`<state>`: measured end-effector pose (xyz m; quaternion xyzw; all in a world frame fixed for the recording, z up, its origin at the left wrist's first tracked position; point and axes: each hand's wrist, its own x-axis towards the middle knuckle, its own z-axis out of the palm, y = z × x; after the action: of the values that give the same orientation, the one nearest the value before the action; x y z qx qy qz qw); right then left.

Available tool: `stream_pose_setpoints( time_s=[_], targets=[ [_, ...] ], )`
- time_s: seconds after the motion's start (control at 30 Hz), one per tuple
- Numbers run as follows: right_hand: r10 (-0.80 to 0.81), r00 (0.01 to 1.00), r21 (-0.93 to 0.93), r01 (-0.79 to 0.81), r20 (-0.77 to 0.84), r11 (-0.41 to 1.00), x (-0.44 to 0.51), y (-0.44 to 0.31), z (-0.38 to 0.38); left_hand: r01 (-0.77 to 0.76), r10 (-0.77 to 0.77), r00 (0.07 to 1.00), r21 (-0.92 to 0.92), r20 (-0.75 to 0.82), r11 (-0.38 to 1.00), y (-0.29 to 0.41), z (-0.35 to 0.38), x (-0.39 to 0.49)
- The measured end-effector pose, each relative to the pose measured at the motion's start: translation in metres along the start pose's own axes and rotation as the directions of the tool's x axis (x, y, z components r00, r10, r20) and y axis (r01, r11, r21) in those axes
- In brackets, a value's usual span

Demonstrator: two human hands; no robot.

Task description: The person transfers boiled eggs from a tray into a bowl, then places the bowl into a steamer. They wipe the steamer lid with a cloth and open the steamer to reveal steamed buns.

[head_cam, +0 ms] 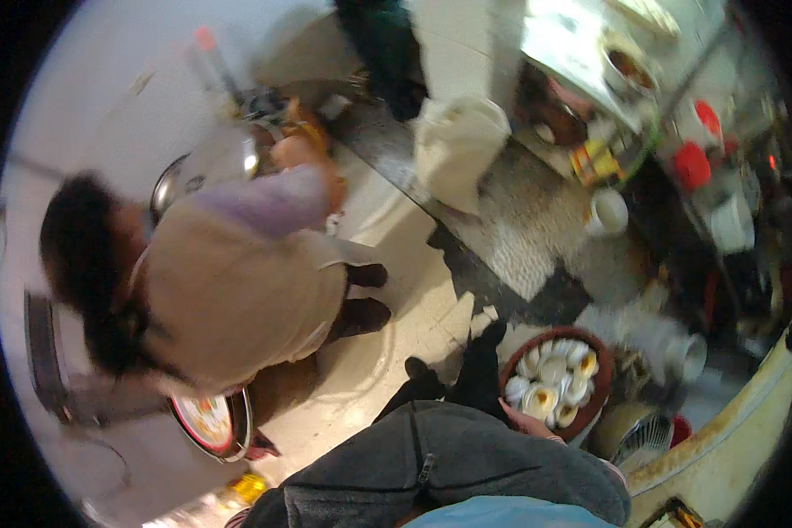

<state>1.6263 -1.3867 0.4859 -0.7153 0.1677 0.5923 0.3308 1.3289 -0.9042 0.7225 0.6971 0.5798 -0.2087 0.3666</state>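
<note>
My right hand [530,422] is at the lower left rim of a round reddish-brown basin [604,383], its fingers closed on the edge. Inside the basin lie several small white cups or bowls [553,371], some with brown or yellow residue. The basin stands low on my right, beside my dark trouser leg. My left hand is out of view; only a bit of striped cuff shows at the bottom edge, near a yellow object [247,488] on the floor.
Another person [244,290] in a beige apron bends at the left near a metal pot. A white bin [459,148] stands ahead. A cluttered shelf with white tubs [608,211] runs along the right. A round patterned tray [204,422] lies lower left.
</note>
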Motion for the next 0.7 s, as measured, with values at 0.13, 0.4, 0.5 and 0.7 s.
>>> stream_pose_setpoints(
  time_s=[0.13, 0.4, 0.5, 0.7],
  targets=[
    [-0.099, 0.991, -0.392, 0.127, 0.091, 0.911, -0.004, -0.088, 0.011, 0.075, -0.079, 0.997, -0.165, -0.015, 0.983, -0.127, 0.045, -0.013],
    [0.076, 0.87, -0.855, 0.457, 0.487, 0.244, 0.008, -0.292, 0.165, 0.23, -0.303, 0.949, -0.471, -0.084, 0.851, -0.232, 0.161, -0.066],
    [0.228, 0.781, -0.792, 0.608, 0.582, -0.06, 0.019, -0.327, 0.272, 0.188, -0.388, 0.92, -0.8, -0.06, 0.57, -0.218, 0.174, -0.095],
    [0.479, 0.384, -0.172, 0.888, 0.79, -0.427, 0.026, -0.261, 0.527, 0.344, -0.622, 0.782, -0.809, -0.034, 0.477, -0.245, 0.188, -0.129]
  ],
)
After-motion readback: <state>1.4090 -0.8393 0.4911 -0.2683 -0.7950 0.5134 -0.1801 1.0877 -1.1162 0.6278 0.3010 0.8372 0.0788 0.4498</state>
